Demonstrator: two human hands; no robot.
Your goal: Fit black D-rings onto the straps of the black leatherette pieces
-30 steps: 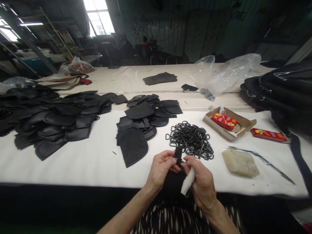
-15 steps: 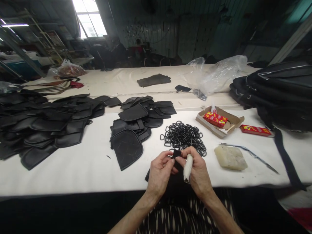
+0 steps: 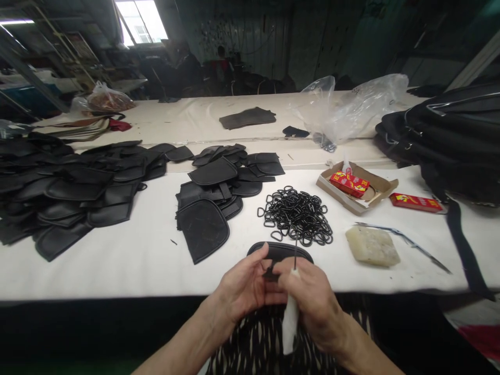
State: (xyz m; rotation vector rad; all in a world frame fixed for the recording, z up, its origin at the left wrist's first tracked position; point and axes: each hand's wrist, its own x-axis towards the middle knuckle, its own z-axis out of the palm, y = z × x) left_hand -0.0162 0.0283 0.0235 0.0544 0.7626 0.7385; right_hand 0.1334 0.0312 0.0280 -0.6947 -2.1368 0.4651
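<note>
A black leather flap piece [image 3: 279,252] lies at the table's front edge, partly hidden by both hands. My left hand [image 3: 246,286] is around its left side, thumb on top and fingers beneath. My right hand [image 3: 312,291] is closed around an awl [image 3: 291,312] with a white-wrapped handle, its thin metal shaft pointing up and away. The right fingertips also reach the leather piece beside the left thumb; what they pinch there is too small to make out. Just beyond the hands lies a pile of black D-rings [image 3: 299,216].
Black leather pieces are heaped at left [image 3: 78,192] and in a smaller stack [image 3: 205,226]. On the right are a cardboard tray [image 3: 339,200] with a red box [image 3: 349,184], another red box [image 3: 417,202], a wax block [image 3: 373,246], tweezers [image 3: 410,242] and a black bag [image 3: 449,140].
The leather piece has turned and its curved edge now shows beyond my hands. My left hand has opened wider beneath it. The awl has swung, its shaft now clearly visible.
</note>
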